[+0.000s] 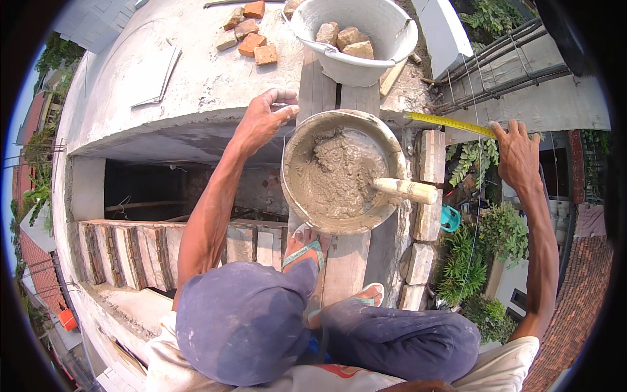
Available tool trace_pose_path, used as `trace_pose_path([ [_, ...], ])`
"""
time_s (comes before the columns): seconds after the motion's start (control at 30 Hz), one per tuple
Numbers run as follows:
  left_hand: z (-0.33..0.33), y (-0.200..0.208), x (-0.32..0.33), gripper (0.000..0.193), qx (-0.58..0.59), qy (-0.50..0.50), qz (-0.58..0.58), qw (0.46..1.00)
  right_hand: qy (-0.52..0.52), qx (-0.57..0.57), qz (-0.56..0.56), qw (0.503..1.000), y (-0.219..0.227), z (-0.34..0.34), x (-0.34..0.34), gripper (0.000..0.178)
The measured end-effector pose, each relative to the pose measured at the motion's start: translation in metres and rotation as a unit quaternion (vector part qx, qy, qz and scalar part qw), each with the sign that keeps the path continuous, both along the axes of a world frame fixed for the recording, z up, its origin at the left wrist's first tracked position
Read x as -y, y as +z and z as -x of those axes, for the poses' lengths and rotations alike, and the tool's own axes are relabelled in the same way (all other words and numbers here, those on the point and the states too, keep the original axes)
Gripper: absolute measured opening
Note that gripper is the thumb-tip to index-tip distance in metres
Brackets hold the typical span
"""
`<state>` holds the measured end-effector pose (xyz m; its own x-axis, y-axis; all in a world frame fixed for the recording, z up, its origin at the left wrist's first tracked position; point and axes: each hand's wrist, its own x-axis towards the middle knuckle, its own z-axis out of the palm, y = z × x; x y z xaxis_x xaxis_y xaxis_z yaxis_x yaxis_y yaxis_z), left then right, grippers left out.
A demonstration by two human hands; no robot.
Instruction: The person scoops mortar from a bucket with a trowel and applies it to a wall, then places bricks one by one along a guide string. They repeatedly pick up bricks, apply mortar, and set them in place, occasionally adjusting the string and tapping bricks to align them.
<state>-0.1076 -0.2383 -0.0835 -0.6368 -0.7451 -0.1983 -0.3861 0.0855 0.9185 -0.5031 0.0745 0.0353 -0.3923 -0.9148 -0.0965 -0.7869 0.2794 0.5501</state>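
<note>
My right hand point(518, 153) is closed on one end of a yellow tape measure point(450, 123), whose blade stretches left above the brick row point(432, 157). My left hand point(264, 121) hovers beside the bucket of mortar, thumb and bent fingers apart, with nothing seen between them. Wet grey mortar point(346, 166) fills much of this bucket point(292, 196), which stands on wooden planks point(346, 261) by my feet. A trowel's wooden handle point(408, 190) sticks out over the right rim; its blade is hidden in the mortar.
Beyond the mortar stands a bucket point(359, 68) holding several bricks. Loose orange bricks point(251, 44) lie on the concrete slab point(196, 78). On the left, an opening point(150, 186) drops beside concrete steps point(157, 251). Past the brick row, plants point(467, 261) show far below; a thin string point(480, 176) hangs there.
</note>
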Motion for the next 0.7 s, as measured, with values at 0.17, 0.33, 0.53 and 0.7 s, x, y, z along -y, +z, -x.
trace_pose_path([
  [0.17, -0.006, -0.003, 0.003, 0.044, 0.014, 0.000, -0.010, 1.000, 0.015, 0.025, 0.004, 1.000, -0.019, 0.007, 0.017, 0.064],
  [0.33, -0.017, -0.010, 0.007, 0.048, 0.051, -0.008, -0.023, 0.998, -0.026, 0.195, -0.006, 0.980, -0.038, -0.027, 0.076, 0.063],
  [0.53, -0.004, -0.023, -0.011, 0.053, -0.022, 0.010, -0.117, 0.993, -0.146, 0.616, -0.018, 0.774, -0.138, -0.021, 0.159, 0.087],
  [0.7, -0.027, -0.017, -0.028, 0.066, 0.020, -0.030, -0.143, 0.989, -0.071, 0.631, 0.060, 0.770, -0.177, -0.072, 0.214, 0.099],
])
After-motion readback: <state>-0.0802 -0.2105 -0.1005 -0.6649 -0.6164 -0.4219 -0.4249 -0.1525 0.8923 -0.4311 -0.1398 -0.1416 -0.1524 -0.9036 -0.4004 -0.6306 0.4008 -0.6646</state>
